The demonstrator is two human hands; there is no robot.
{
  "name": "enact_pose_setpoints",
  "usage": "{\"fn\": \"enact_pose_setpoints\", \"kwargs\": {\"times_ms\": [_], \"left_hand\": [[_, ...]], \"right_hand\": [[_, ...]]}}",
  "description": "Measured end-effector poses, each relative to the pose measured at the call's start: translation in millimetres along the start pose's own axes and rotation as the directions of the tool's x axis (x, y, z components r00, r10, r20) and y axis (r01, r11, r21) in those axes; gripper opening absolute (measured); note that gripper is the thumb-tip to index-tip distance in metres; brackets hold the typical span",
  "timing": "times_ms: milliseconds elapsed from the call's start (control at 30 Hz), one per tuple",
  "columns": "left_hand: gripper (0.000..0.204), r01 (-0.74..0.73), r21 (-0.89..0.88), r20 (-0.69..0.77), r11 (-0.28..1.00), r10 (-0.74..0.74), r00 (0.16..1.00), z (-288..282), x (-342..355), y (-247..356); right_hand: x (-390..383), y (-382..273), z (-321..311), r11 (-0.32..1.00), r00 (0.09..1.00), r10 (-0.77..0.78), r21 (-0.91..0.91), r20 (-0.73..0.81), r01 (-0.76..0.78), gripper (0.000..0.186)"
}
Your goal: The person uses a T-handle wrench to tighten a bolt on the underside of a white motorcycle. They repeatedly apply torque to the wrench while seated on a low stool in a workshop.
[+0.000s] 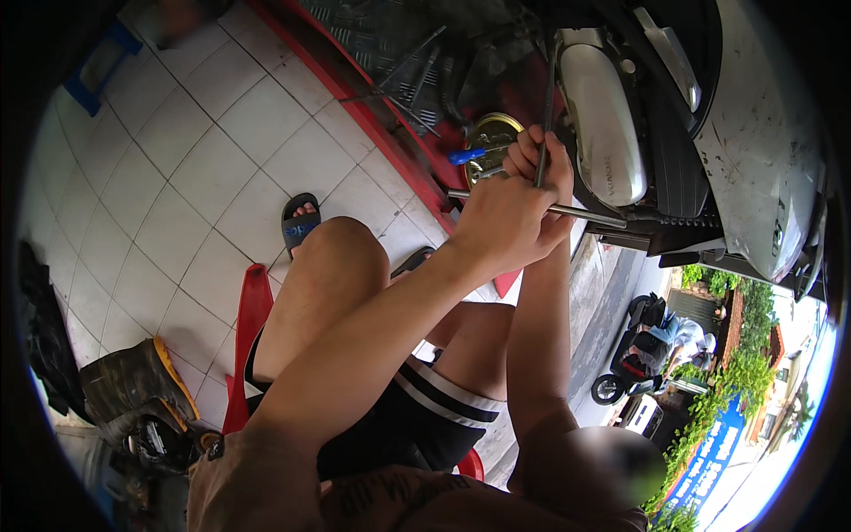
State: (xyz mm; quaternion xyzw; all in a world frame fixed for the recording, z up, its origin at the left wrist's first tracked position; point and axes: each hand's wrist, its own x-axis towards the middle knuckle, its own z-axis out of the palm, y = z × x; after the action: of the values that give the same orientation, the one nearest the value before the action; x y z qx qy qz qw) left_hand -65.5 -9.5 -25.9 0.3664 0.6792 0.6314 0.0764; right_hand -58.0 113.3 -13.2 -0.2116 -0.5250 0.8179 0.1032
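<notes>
Both my hands are closed close together beside a scooter (762,142) with a silver engine cover (603,124). My left hand (505,217) is wrapped around a silver metal rod (589,214), which sticks out on both sides of the fist and runs toward the scooter's underside. Just beyond it, my right hand (542,160) grips a dark slim rod (549,97) that extends away along the engine cover. Where the two rods cross, my hands hide whether they are joined. A blue-handled screwdriver (467,156) lies across a round yellow-rimmed tin (496,124) near my right fingers.
A red raised edge (355,97) borders a dark metal plate (355,27) with several thin rods on it. Under me is a red stool (239,355). Boots (133,386) stand on the tiles at left, a blue stool (102,66) farther off. A rider on a motorbike (643,350) is on the street.
</notes>
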Motion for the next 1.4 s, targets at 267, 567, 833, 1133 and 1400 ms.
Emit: {"fn": "enact_pose_setpoints", "kwargs": {"times_ms": [267,567,833,1133,1400], "left_hand": [[0.023,0.018,-0.020,-0.077,1.000,-0.020,0.997,-1.2,11.4,0.8],[0.019,0.044,-0.078,-0.439,0.996,-0.074,0.895,-8.0,8.7,-4.0],[0.037,0.154,0.126,-0.441,0.980,-0.083,0.893,-29.2,5.9,-9.9],[0.028,0.021,0.153,-0.494,0.988,0.058,0.868,-54.9,18.0,-31.3],[0.015,-0.012,0.109,-0.557,0.994,0.071,0.827,-60.3,34.3,-40.1]], "right_hand": [[14.3,-7.8,1.1,0.995,0.999,-0.048,-0.090,-0.025,0.046,0.021],[38.8,15.9,29.7,0.940,0.963,-0.236,-0.282,-0.133,0.191,0.021],[61.3,50.5,58.7,0.964,0.931,-0.266,-0.053,-0.248,0.262,0.022],[84.3,41.2,93.0,0.944,0.923,-0.226,0.162,-0.311,0.286,0.022],[77.7,29.2,94.5,0.968,0.919,-0.243,-0.135,-0.311,0.210,0.025]]}}
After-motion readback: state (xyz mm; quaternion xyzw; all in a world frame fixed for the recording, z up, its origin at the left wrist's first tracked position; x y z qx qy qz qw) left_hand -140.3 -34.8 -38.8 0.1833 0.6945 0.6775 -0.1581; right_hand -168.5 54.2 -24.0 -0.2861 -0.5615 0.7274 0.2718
